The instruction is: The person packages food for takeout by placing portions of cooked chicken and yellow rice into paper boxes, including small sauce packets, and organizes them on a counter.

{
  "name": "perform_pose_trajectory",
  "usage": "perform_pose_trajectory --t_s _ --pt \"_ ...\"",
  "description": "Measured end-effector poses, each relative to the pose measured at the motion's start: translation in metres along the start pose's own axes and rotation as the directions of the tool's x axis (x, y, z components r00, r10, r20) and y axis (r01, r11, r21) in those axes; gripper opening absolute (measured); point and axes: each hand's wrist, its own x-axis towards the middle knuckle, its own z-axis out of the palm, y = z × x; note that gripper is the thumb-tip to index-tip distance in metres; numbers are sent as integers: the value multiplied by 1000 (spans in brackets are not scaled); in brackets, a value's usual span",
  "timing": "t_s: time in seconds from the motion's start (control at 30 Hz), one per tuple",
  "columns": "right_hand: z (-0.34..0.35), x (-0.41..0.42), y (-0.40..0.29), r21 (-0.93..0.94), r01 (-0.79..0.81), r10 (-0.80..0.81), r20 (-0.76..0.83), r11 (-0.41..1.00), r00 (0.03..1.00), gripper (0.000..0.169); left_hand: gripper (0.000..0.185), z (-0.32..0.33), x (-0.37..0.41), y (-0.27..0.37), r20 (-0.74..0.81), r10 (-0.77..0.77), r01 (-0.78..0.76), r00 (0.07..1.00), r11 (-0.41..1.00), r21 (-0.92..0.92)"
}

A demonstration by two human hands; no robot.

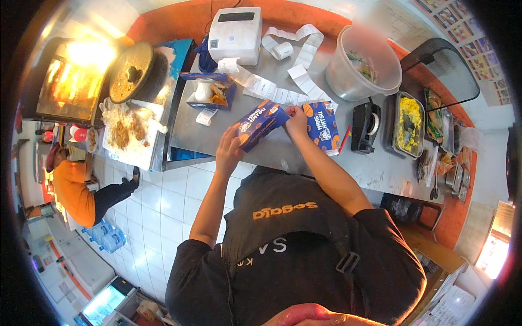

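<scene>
Between my hands, over the steel counter's front part, is a blue and orange printed cardboard food box (261, 122), tilted to one side. My left hand (229, 148) grips its near left end. At its right end, my right hand (297, 120) has its fingertips on the edge. A second blue printed carton (321, 126) lies flat just right of that hand, partly covered by the wrist. Up and to the left stands an open food box (210, 91) holding a white rounded item and browned pieces of food. My palms are hidden.
A label printer (234, 36) trails a long paper strip (265, 87). To the right are a clear plastic bucket (363, 65), a tape dispenser (366, 126), a red pen (344, 139) and a tray of yellow food (408, 126). A cutting board (151, 150) lies left; a person in orange (73, 191) is beyond.
</scene>
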Motion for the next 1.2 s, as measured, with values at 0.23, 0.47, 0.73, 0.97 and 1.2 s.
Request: perform_pose_trajectory --t_s 0.23,0.47,0.73,0.97,1.2 --pt "-47 -24 -28 610 -545 261 494 575 829 34 23 13 -18 -12 27 131 -132 991 990 54" --pt "-31 -23 -2 56 -125 106 260 991 960 58 26 5 -13 -13 243 186 -208 952 976 65" --pt "-13 -42 -14 -318 80 -81 11 945 997 47 49 -10 0 -18 356 34 -48 934 998 28" --pt "-51 -55 -29 -110 -79 73 -61 991 995 32 78 10 85 6 606 -370 559 704 815 -152" --pt "-249 -71 -26 -575 -265 -372 -752 774 544 25 96 33 84 -24 738 -500 706 454 707 45"
